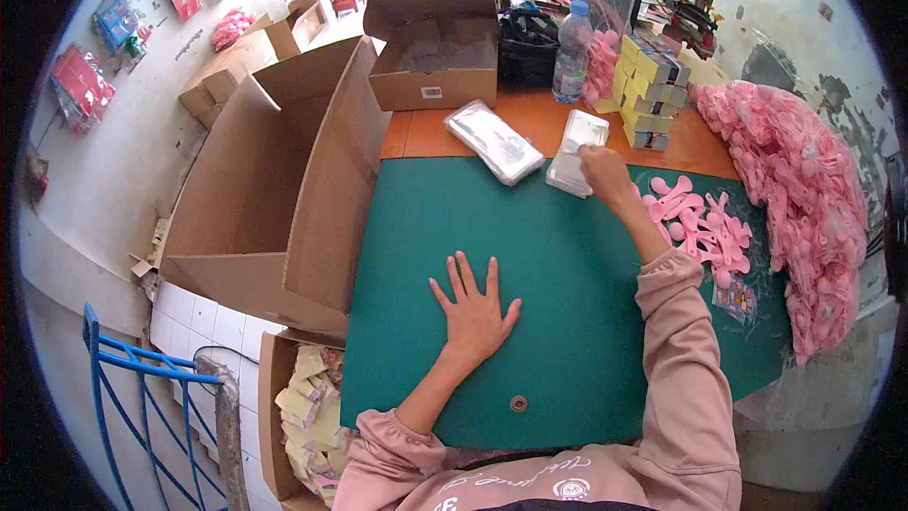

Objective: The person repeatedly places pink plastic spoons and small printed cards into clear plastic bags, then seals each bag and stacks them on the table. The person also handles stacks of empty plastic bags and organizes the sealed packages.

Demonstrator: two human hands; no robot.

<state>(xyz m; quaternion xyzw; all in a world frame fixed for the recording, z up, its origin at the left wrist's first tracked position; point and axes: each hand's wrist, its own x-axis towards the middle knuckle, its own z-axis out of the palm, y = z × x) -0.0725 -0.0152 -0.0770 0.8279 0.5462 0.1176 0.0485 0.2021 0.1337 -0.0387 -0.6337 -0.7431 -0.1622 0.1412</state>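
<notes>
My left hand (473,308) lies flat, fingers spread, on the green mat (549,341) and holds nothing. My right hand (605,175) reaches forward and grips a clear plastic packet (573,151) at the mat's far edge. A second clear packet (494,142) lies to its left on the orange tabletop. Loose pink plastic pieces (700,222) lie on the mat just right of my right forearm.
A large pile of pink pieces (804,199) fills the right side. Stacked yellow boxes (651,85), a water bottle (571,52) and an open carton (435,47) stand at the back. A big empty cardboard box (274,180) stands left of the table.
</notes>
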